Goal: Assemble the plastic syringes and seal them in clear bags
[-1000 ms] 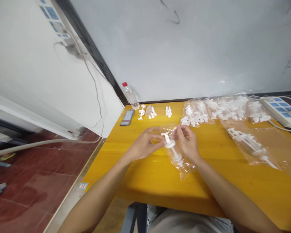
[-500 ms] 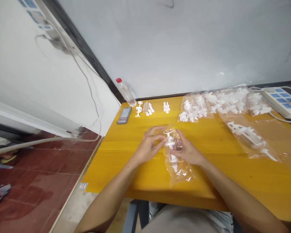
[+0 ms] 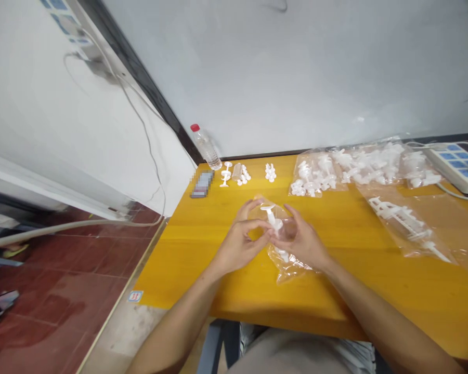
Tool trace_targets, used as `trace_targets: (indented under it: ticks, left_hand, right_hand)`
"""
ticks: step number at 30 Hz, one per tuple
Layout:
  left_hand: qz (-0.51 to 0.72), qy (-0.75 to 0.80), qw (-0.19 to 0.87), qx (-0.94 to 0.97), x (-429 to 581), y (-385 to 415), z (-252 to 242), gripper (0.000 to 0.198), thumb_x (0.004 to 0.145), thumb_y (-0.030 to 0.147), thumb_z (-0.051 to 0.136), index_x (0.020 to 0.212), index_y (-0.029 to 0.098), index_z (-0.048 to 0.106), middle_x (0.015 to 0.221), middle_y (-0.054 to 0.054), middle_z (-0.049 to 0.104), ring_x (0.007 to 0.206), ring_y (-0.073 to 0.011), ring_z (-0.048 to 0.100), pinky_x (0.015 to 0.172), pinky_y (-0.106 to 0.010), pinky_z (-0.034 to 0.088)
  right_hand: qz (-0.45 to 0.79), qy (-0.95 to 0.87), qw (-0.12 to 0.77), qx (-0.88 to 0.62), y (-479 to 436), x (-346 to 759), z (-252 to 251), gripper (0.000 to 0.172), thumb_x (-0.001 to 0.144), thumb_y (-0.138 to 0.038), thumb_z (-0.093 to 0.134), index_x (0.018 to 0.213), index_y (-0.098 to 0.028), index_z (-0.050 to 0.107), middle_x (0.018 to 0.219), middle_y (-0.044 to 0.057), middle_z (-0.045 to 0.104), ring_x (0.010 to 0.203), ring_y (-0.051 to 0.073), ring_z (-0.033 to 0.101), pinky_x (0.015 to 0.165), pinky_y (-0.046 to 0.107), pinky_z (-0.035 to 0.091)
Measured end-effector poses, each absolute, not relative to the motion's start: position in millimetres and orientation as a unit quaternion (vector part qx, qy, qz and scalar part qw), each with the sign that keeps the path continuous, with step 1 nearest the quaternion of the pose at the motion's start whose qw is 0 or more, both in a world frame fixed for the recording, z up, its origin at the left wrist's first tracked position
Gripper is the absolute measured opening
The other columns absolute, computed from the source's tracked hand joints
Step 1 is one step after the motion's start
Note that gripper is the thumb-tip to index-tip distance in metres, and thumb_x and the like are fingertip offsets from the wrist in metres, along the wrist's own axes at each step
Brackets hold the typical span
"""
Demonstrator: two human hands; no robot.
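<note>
Between my hands, over the front half of the yellow table (image 3: 187,249), is a clear plastic bag (image 3: 286,272) with a white plastic syringe-like piece (image 3: 271,213) in it. A T-shaped white end points away from me; the middle of the piece is hidden behind my fingers. My left hand (image 3: 245,239) is closed on the bag from the left, thumb and fingers pinching near the white piece. My right hand (image 3: 302,241) grips the bag from the right, its thumb close to the left fingertips and its index finger raised along the bag's upper edge.
At the back left stand a water bottle (image 3: 206,148), a phone (image 3: 202,184) and small white plastic parts (image 3: 244,174), with another little cluster (image 3: 270,172) beside them. Bags of white parts (image 3: 315,174) line the back right, near a power strip (image 3: 458,166). A bagged white piece (image 3: 403,218) lies at right.
The bag has been drawn up between my hands, its lower end now higher and shifted right. My fingers have come together over the middle of the white piece, covering more of it.
</note>
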State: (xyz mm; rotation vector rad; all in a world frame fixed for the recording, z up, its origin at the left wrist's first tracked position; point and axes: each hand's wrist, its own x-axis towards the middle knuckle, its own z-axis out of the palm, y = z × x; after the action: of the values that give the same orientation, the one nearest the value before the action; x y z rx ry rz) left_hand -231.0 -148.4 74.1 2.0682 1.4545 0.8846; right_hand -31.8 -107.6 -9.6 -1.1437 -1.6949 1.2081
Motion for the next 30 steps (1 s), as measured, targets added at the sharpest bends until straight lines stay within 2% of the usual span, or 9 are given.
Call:
trace_targets:
  ticks: [4, 6, 9, 11, 15, 19, 24, 27, 30]
  left_hand:
    - [0.356, 0.509, 0.176, 0.764, -228, -160, 84, 0.011, 0.095, 0.025, 0.065, 0.095, 0.024, 0.076, 0.166, -0.007, 0.036, 0.158, -0.0314, 0.024, 0.128, -0.057, 0.023]
    - [0.389, 0.514, 0.146, 0.750, -230, -166, 85, 0.019, 0.091, 0.029, 0.071, 0.110, 0.026, 0.073, 0.170, -0.007, 0.027, 0.160, -0.0333, 0.018, 0.127, -0.059, 0.021]
    - [0.458, 0.528, 0.208, 0.684, -234, -168, 76, 0.098, 0.076, 0.041, 0.087, 0.157, 0.036, 0.033, 0.173, -0.013, 0.019, 0.160, -0.0348, 0.019, 0.126, -0.059, 0.026]
    - [0.460, 0.527, 0.306, 0.646, -234, -164, 63, 0.126, 0.070, 0.044, 0.091, 0.164, 0.034, 0.006, 0.168, -0.018, 0.031, 0.155, -0.0346, 0.033, 0.123, -0.057, 0.033]
    - [0.451, 0.478, 0.452, 0.604, -226, -145, 39, 0.093, 0.077, 0.046, 0.084, 0.155, 0.023, 0.038, 0.148, -0.019, 0.059, 0.134, -0.0332, 0.061, 0.109, -0.048, 0.053]
    - [0.488, 0.484, 0.450, 0.570, -229, -130, 30, 0.069, 0.072, 0.048, 0.087, 0.130, 0.017, 0.062, 0.128, -0.017, 0.072, 0.119, -0.0328, 0.069, 0.101, -0.046, 0.058]
    - [0.540, 0.533, 0.350, 0.549, -246, -118, 23, 0.055, 0.080, 0.047, 0.079, 0.125, 0.019, 0.062, 0.121, -0.011, 0.074, 0.115, -0.0277, 0.070, 0.106, -0.045, 0.055]
    - [0.540, 0.553, 0.315, 0.551, -248, -114, 19, 0.049, 0.083, 0.045, 0.075, 0.123, 0.019, 0.061, 0.115, -0.012, 0.075, 0.109, -0.0272, 0.071, 0.103, -0.047, 0.056]
    - [0.521, 0.561, 0.282, 0.578, -247, -115, 24, 0.045, 0.084, 0.042, 0.073, 0.124, 0.024, 0.062, 0.116, -0.011, 0.073, 0.107, -0.0280, 0.072, 0.101, -0.049, 0.056]
  right_hand:
    - [0.502, -0.651, 0.382, -0.423, -110, -33, -5, 0.101, 0.073, -0.045, 0.087, 0.157, -0.023, 0.036, 0.106, 0.007, 0.072, 0.086, 0.022, 0.071, 0.085, 0.041, 0.059]
    - [0.526, -0.632, 0.415, -0.390, -110, -33, 0, 0.101, 0.070, -0.042, 0.089, 0.156, -0.024, 0.038, 0.113, 0.008, 0.072, 0.095, 0.023, 0.072, 0.092, 0.042, 0.058]
    - [0.526, -0.628, 0.464, -0.336, -105, -33, 13, 0.098, 0.070, -0.038, 0.090, 0.154, -0.026, 0.040, 0.121, 0.009, 0.070, 0.111, 0.026, 0.069, 0.104, 0.044, 0.053]
    - [0.496, -0.651, 0.483, -0.312, -99, -33, 24, 0.098, 0.069, -0.036, 0.091, 0.153, -0.026, 0.041, 0.126, 0.010, 0.068, 0.119, 0.027, 0.065, 0.109, 0.044, 0.049]
    - [0.448, -0.709, 0.466, -0.283, -91, -36, 47, 0.106, 0.066, -0.038, 0.093, 0.156, -0.028, 0.039, 0.133, 0.010, 0.064, 0.122, 0.027, 0.062, 0.109, 0.043, 0.049]
    - [0.435, -0.744, 0.444, -0.247, -81, -34, 63, 0.111, 0.066, -0.041, 0.093, 0.159, -0.030, 0.035, 0.127, 0.009, 0.067, 0.118, 0.025, 0.064, 0.108, 0.043, 0.049]
    - [0.374, -0.708, 0.460, -0.384, -11, -32, 58, 0.061, 0.092, -0.059, 0.062, 0.142, -0.023, 0.059, 0.113, 0.009, 0.073, 0.097, 0.022, 0.071, 0.092, 0.041, 0.058]
    - [0.295, -0.693, 0.395, -0.526, 47, -44, 39, 0.047, 0.085, -0.055, 0.071, 0.113, -0.017, 0.074, 0.090, 0.007, 0.073, 0.081, 0.022, 0.070, 0.088, 0.044, 0.058]
    - [0.290, -0.721, 0.317, -0.543, 84, -65, 23, 0.032, 0.081, -0.039, 0.082, 0.103, -0.016, 0.075, 0.087, 0.007, 0.072, 0.088, 0.024, 0.069, 0.096, 0.046, 0.055]
